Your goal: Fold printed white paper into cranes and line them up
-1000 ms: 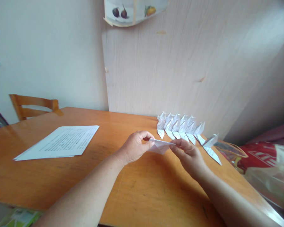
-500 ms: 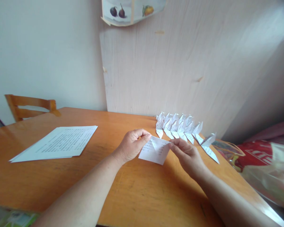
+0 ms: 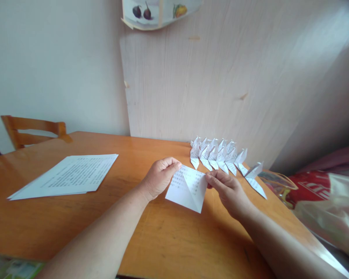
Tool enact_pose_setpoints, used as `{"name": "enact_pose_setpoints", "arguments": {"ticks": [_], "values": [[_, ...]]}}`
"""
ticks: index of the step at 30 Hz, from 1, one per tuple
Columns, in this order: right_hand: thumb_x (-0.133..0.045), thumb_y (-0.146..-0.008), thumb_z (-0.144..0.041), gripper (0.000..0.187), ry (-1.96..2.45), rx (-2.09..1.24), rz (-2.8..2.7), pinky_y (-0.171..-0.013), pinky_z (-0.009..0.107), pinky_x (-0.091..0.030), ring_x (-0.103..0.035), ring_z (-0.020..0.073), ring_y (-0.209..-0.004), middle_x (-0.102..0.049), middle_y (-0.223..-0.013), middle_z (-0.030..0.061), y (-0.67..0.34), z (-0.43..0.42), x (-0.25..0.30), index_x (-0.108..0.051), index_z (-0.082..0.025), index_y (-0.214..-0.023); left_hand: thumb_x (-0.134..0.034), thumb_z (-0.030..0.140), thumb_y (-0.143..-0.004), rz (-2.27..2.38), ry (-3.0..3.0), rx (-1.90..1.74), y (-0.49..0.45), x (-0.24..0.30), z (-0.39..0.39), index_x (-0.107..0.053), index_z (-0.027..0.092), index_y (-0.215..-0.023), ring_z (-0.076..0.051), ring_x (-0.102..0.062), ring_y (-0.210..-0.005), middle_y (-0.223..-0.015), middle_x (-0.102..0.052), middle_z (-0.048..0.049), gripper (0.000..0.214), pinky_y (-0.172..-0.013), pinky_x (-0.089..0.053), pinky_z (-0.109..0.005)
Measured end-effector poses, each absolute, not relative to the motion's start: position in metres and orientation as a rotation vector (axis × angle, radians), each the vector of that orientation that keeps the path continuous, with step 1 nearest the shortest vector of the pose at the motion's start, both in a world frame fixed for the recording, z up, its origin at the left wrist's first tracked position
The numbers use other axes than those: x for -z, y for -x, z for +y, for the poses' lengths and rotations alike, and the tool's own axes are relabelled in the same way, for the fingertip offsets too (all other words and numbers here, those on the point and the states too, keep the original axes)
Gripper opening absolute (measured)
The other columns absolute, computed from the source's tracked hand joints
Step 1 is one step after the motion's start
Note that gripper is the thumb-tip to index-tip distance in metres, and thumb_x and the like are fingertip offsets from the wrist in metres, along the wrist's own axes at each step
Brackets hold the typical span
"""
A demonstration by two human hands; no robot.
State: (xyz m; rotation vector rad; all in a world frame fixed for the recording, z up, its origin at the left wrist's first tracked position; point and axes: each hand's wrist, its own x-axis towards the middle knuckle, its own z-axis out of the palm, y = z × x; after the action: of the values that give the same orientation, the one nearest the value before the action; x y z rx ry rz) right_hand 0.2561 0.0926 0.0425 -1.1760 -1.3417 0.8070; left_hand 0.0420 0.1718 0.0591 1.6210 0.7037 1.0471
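A small square sheet of printed paper [image 3: 186, 189] with a diagonal crease is held up over the table between my two hands. My left hand [image 3: 162, 176] pinches its upper left corner between thumb and fingers. At the upper right corner, my right hand [image 3: 225, 190] grips the edge the same way. Just beyond my hands stand several folded paper cranes [image 3: 213, 153] made of printed paper, set close together in rows. One more crane [image 3: 255, 176] sits a little apart at the right end.
Printed sheets [image 3: 72, 174] lie stacked on the left of the wooden table [image 3: 151, 240]. Behind it are a wooden chair [image 3: 37, 130] and a wall panel [image 3: 192, 85]. Off the right edge are a red and white plastic bag [image 3: 311, 188] and an orange-rimmed clear item [image 3: 279, 181].
The paper has tipped so that more of its face and its diagonal crease show. Both hands keep their hold on the upper corners. The view has shifted slightly.
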Motion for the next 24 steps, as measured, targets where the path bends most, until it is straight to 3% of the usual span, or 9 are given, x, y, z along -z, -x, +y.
{"name": "enact_pose_setpoints", "arguments": {"ticks": [8, 14, 18, 24], "values": [[-0.063, -0.088, -0.048, 0.031, 1.185, -0.806, -1.354, -0.070, 0.031, -0.040, -0.047, 0.0163, -0.072, -0.054, -0.072, 0.0009, -0.259, 0.095, -0.039, -0.064, -0.020, -0.076, -0.048, 0.036, -0.096, 0.689, -1.710, -1.154, -0.040, -0.059, 0.178, -0.063, 0.016, -0.074, -0.015, -0.054, -0.078, -0.078, -0.062, -0.0011, 0.034, -0.075, -0.040, -0.027], [-0.064, -0.089, -0.047, 0.029, 1.175, -0.863, -1.336, -0.072, 0.031, -0.040, -0.049, 0.0160, -0.073, -0.056, -0.073, 0.0010, -0.261, 0.096, -0.035, -0.065, -0.020, -0.078, -0.066, 0.041, -0.087, 0.705, -1.564, -1.046, -0.042, -0.057, 0.174, -0.063, 0.016, -0.082, -0.014, -0.054, -0.070, -0.076, -0.061, 0.0002, 0.025, -0.067, -0.042, -0.026], [-0.063, -0.089, -0.048, 0.030, 1.183, -0.903, -1.321, -0.072, 0.031, -0.042, -0.052, 0.0159, -0.073, -0.059, -0.074, 0.0013, -0.259, 0.095, -0.037, -0.067, -0.019, -0.080, -0.068, 0.040, -0.084, 0.730, -1.490, -1.037, -0.043, -0.056, 0.176, -0.060, 0.016, -0.079, -0.013, -0.055, -0.066, -0.074, -0.061, -0.0001, 0.025, -0.064, -0.043, -0.026], [-0.063, -0.088, -0.050, 0.034, 1.278, -0.795, -1.222, -0.081, 0.036, -0.047, -0.062, 0.0215, -0.090, -0.069, -0.093, 0.0064, -0.260, 0.096, -0.037, -0.070, -0.021, -0.104, -0.068, 0.033, -0.081, 0.828, -1.383, -1.114, -0.041, -0.052, 0.185, -0.060, 0.016, -0.078, -0.013, -0.054, -0.065, -0.071, -0.061, 0.0003, 0.019, -0.063, -0.042, -0.025]]}}
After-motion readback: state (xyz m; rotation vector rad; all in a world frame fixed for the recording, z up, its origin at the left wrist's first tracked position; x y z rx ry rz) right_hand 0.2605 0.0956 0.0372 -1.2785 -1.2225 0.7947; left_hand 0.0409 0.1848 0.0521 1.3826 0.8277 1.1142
